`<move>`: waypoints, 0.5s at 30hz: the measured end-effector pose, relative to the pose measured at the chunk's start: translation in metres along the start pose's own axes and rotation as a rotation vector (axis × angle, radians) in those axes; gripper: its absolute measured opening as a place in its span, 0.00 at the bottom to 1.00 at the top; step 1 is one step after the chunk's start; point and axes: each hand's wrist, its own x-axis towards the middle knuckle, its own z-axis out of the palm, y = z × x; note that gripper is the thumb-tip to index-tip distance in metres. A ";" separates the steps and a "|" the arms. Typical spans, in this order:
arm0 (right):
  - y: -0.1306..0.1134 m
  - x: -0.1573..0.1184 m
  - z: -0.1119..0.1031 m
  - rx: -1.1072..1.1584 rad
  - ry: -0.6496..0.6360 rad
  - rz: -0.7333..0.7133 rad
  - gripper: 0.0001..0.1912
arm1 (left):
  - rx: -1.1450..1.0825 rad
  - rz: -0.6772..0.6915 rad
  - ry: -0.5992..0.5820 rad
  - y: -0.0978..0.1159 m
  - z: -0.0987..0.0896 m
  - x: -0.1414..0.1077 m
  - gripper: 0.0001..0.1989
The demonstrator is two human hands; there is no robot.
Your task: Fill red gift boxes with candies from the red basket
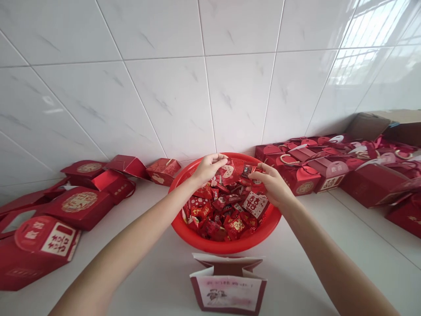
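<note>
A round red plastic basket (226,249) stands on the white surface, filled with red-wrapped sweets (235,224). Over its far left part, my left hand (212,166) pinches a red packet (228,172) with a pale emblem. My right hand (270,181), over the right side of the basket, holds a small dark-and-red wrapped sweet (248,170) between fingertips. A white packet with red characters (255,203) lies on the pile beneath my right hand. In front of the basket, an upright paper box (230,295) with a pink-and-white printed face has its top open.
Several red gift boxes (82,204) lie at the left. Many more handled red boxes (371,180) are crowded at the right, beside a cardboard box (368,127). A small red box (163,171) sits left of the basket, near the tiled wall (164,101).
</note>
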 end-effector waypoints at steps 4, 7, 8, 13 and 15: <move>-0.002 -0.001 0.000 -0.059 -0.047 0.040 0.11 | 0.072 0.086 -0.017 0.003 0.004 -0.004 0.17; -0.005 -0.003 0.001 -0.081 -0.092 0.052 0.13 | 0.165 0.167 -0.084 0.007 0.009 -0.008 0.15; -0.005 -0.004 0.001 -0.085 -0.099 0.060 0.15 | 0.186 0.192 -0.113 0.008 0.011 -0.009 0.15; -0.005 -0.004 0.000 -0.140 -0.149 0.099 0.19 | 0.141 0.224 -0.234 0.012 0.020 -0.018 0.15; -0.004 -0.004 0.000 -0.145 -0.187 0.084 0.18 | 0.113 0.200 -0.220 0.014 0.021 -0.020 0.17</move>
